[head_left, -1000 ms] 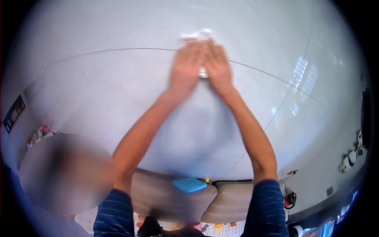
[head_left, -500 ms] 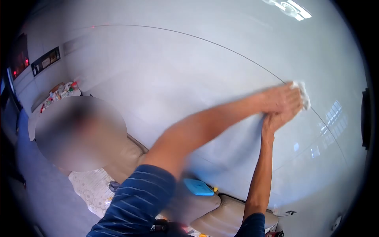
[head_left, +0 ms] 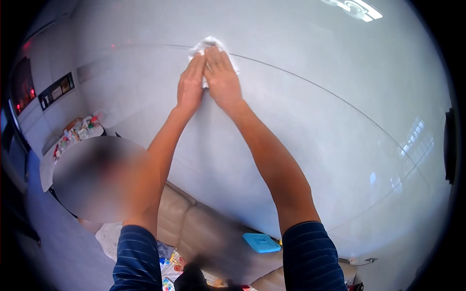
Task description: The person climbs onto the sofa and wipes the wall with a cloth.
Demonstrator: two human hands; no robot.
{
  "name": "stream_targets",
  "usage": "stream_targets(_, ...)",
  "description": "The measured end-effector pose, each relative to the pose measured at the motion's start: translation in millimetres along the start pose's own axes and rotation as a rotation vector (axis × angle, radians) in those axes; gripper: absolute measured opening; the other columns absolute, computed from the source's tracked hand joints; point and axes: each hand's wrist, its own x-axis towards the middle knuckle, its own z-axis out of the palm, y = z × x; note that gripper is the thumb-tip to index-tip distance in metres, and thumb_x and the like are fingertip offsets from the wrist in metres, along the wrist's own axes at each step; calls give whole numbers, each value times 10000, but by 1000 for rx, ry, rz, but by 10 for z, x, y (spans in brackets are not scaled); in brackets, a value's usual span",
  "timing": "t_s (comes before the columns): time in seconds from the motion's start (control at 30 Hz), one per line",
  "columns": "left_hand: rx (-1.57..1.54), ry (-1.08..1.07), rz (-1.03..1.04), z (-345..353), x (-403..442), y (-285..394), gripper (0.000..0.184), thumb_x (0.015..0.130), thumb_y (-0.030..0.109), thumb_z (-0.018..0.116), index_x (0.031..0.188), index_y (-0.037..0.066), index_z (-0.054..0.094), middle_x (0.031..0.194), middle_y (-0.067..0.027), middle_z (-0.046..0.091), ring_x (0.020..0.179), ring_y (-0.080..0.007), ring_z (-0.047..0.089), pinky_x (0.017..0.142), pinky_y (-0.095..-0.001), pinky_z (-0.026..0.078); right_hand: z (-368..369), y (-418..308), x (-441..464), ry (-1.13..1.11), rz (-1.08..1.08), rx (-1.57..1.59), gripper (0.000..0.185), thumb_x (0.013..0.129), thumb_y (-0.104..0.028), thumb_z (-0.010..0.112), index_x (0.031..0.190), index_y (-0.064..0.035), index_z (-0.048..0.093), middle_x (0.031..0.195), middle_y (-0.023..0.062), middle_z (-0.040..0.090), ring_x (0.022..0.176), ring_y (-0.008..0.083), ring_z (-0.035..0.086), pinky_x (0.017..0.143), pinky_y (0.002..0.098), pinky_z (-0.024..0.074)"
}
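Observation:
A white cloth (head_left: 208, 44) lies against the pale, glossy wall (head_left: 301, 116), over the thin dark seam line. My right hand (head_left: 223, 82) presses it there, with fingers together and pointing up. Close beside it, my left hand (head_left: 191, 87) holds down the cloth's left part, its fingers also together. Both arms reach up and forward in dark blue striped sleeves. Most of the cloth's middle is hidden under my fingers.
Below the wall stands a beige sofa (head_left: 204, 228) with a blue plastic lid-like item (head_left: 262, 242) on it. At left, a table (head_left: 47, 167) bears several bottles and small items. A wall niche (head_left: 56, 90) is farther back. A blurred oval covers part of the lower left.
Both hands have swept left along the wall with the cloth, from the right side to the upper middle. They were stacked and crossed before; now they lie side by side.

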Motion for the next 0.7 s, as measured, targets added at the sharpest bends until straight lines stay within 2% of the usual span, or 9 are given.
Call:
stream_targets(0.1,-32,-22,-168,102,-464,219,563,816,-105,586,1361,4,499,1440,-198,471,1352,-356,432,1090,-421,405,-61,-75,-308,-8,-93,51,415,765,-42,580,1164,55,636,1360,200,549,1344,332,451,1142,452,332)
stream_targets(0.2,-167,24,-120,287,-827,641,639,752,-139,640,1359,5,502,1454,-211,448,1357,-365,425,1100,-429,396,-343,-19,-869,-66,-26,123,386,806,-40,570,1177,54,627,1351,205,555,1331,332,467,1137,454,339)
stream_targets(0.27,-220,49,-15,456,-974,1040,555,807,-66,628,1345,8,519,1426,-223,475,1350,-376,430,1105,-433,388,-653,102,-1317,-24,83,146,362,858,-30,550,1206,51,608,1362,211,546,1323,351,474,1135,464,339)
stream_targets(0.37,-460,131,140,850,-1051,1755,421,869,100,594,1281,14,578,1322,-204,571,1293,-369,497,1100,-462,386,-1271,346,-1920,-16,203,-18,355,905,-43,531,1247,34,584,1401,215,513,1354,376,433,1145,488,305)
stream_targets(0.43,-484,111,192,873,-1009,2349,451,827,136,625,1262,26,588,1281,-166,600,1260,-349,531,1090,-453,395,-1641,614,-2436,-38,291,-99,387,913,-105,571,1285,-2,559,1369,215,526,1345,389,420,1145,501,274)
stream_targets(0.47,-573,98,267,916,-943,2576,454,805,161,642,1240,42,591,1251,-142,608,1220,-337,548,1029,-472,436,-1741,597,-2621,115,411,-65,455,926,-149,584,1346,4,495,1404,200,483,1339,378,407,1134,500,283)
stream_targets(0.57,-288,245,430,943,-908,3017,413,819,192,646,1217,93,597,1172,-99,621,1143,-308,561,933,-460,471,-1987,524,-2961,199,571,-98,460,932,-151,579,1352,9,486,1420,209,466,1352,376,396,1136,502,277)
stream_targets(0.7,-203,211,342,893,-1044,2815,388,831,216,647,1204,118,605,1104,-71,622,1101,-287,565,894,-430,481,-1788,255,-2747,174,562,-108,466,939,-153,572,1361,16,473,1441,220,444,1369,375,380,1139,505,269)
